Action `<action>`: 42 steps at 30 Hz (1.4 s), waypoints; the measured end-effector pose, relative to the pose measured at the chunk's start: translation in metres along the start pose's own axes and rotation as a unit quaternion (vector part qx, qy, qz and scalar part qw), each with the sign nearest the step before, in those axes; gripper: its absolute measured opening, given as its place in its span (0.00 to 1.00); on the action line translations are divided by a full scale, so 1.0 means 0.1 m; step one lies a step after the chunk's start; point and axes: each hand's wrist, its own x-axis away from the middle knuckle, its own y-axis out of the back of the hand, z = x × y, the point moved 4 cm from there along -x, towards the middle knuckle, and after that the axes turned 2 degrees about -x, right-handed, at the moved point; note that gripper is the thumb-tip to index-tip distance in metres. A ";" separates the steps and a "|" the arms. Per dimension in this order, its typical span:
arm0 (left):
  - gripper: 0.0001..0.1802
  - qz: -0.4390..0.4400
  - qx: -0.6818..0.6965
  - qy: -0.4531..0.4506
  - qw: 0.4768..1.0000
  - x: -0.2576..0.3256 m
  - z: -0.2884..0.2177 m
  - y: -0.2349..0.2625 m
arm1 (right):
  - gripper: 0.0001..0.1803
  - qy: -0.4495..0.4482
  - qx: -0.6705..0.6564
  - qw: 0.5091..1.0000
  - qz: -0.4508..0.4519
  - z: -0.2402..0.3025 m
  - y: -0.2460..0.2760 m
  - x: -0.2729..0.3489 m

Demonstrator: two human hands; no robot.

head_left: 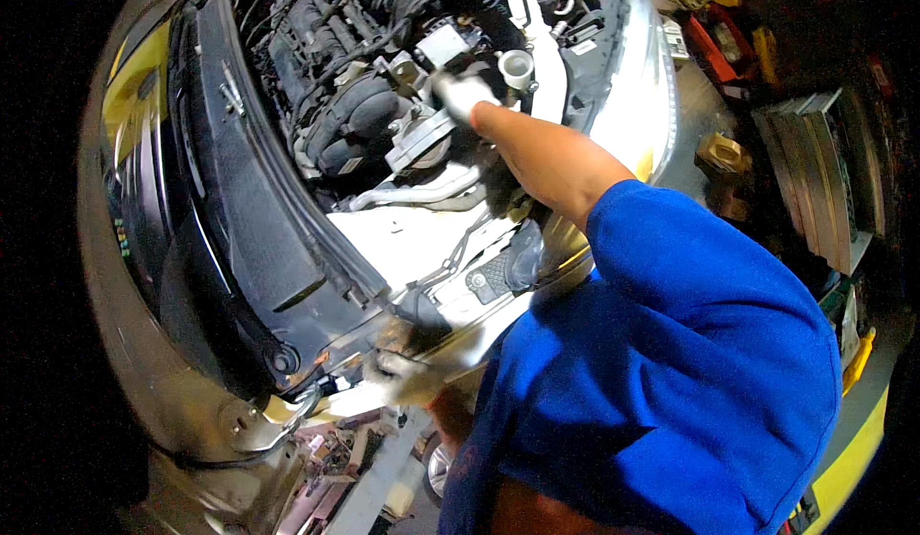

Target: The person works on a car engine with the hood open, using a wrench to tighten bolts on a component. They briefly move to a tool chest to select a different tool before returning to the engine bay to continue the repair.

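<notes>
My right hand (pixel 460 96), in a white glove, reaches into the car's engine bay and is smeared by motion. Whatever its fingers hold is hidden. Just below it lies a silver metal bracket (pixel 422 142) on the engine, and a pale round filler neck (pixel 516 68) stands to its right. Left of the bracket is a dark rounded engine cover (pixel 359 118). My left hand (pixel 398 372), gloved in white and grey, is at the near edge of the car body beside the fender; its fingers are too blurred to make out.
Black cowl trim (pixel 244 180) and the windscreen lie on the left. A bright white headlight (pixel 637 84) borders the bay on the right. Past it are a red tray (pixel 719 46), a cardboard piece (pixel 724 154) and a stack of flat panels (pixel 815 175). Pipes and hoses cross the bay.
</notes>
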 end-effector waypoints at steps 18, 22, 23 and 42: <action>0.10 0.001 0.002 -0.045 0.999 -0.07 0.01 -0.05 | 0.44 -0.094 -0.172 0.947 -0.254 -0.69 0.08 -1.26; 0.11 0.003 -0.009 -0.041 0.999 0.00 0.14 0.02 | 0.49 0.044 0.073 0.996 -0.017 -0.05 -0.16 0.02; 0.11 -0.003 -0.010 -0.061 0.998 -0.04 0.10 -0.03 | 0.51 0.071 0.193 0.977 0.054 0.09 -0.11 0.17; 0.09 -0.005 -0.019 -0.062 0.998 -0.02 0.03 0.00 | 0.45 0.087 0.240 0.966 0.038 0.16 -0.09 0.21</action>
